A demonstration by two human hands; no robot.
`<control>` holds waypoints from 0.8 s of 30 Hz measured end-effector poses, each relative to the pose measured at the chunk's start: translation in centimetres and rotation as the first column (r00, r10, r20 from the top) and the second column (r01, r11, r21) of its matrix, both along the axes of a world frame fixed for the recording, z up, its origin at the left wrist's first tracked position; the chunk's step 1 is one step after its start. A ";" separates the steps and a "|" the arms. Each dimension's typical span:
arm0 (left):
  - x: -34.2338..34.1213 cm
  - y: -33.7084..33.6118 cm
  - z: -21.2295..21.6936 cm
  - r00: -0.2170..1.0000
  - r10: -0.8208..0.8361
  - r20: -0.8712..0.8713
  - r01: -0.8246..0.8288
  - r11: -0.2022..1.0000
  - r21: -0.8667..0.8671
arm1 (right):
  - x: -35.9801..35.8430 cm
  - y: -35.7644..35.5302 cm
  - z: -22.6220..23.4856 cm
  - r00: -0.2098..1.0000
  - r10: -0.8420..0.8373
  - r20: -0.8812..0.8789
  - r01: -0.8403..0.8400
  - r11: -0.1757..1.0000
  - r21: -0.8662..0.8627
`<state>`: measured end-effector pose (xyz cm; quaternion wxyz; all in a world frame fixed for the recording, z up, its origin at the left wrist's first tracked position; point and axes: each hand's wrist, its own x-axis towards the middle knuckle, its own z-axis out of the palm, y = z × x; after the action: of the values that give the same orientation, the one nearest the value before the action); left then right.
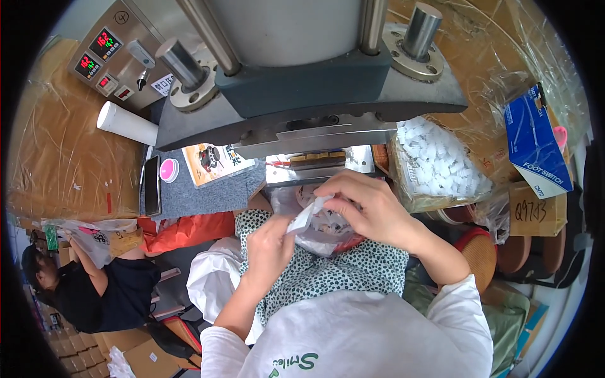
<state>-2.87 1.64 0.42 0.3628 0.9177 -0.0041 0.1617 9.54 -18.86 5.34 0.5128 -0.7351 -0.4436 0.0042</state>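
Observation:
Both my hands are closed on one small white packet (307, 217), held tilted above my lap. My left hand (271, 244) pinches its lower left end, and the fingers of my right hand (365, 205) grip its upper right end. Just beneath them a clear plastic bag (309, 244) rests on my lap, with white printed pieces inside it. My hands partly cover the bag. Directly ahead stands a press with a metal sealing bar (315, 140), and brass-coloured parts (318, 159) show below the bar.
Right of the press, an open carton (413, 200) holds many small white packets. Beyond it are a blue box (532, 142) and a small cardboard box (535, 214). Leftward lie a printed pouch (214, 165), a pink-topped jar (169, 170) and a phone (152, 186). Another person (104, 290) works at far left.

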 end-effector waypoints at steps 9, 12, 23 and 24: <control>6.6 -1.1 -2.9 0.850 -0.247 -0.465 -0.310 0.480 -0.821 | 0.8 -4.1 0.6 0.904 -0.410 -0.116 0.385 0.903 -0.191; 7.3 -1.5 -2.0 0.873 -0.243 -0.423 -0.328 0.349 -0.878 | 1.6 -6.3 0.2 0.805 -0.496 0.325 0.580 0.773 -0.257; 5.7 7.6 -8.3 0.952 0.304 0.038 -0.261 0.737 0.624 | 4.6 -8.5 -3.9 0.780 -0.532 0.330 0.622 0.603 -0.499; 4.8 6.8 -7.7 0.967 0.254 -0.005 -0.200 0.773 0.603 | 4.5 -8.5 -3.9 0.777 -0.538 0.327 0.625 0.598 -0.501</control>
<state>1.95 8.40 -7.29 0.0329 0.9848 0.0714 0.1551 14.01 -27.32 1.45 0.2011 -0.9576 -0.1903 -0.0795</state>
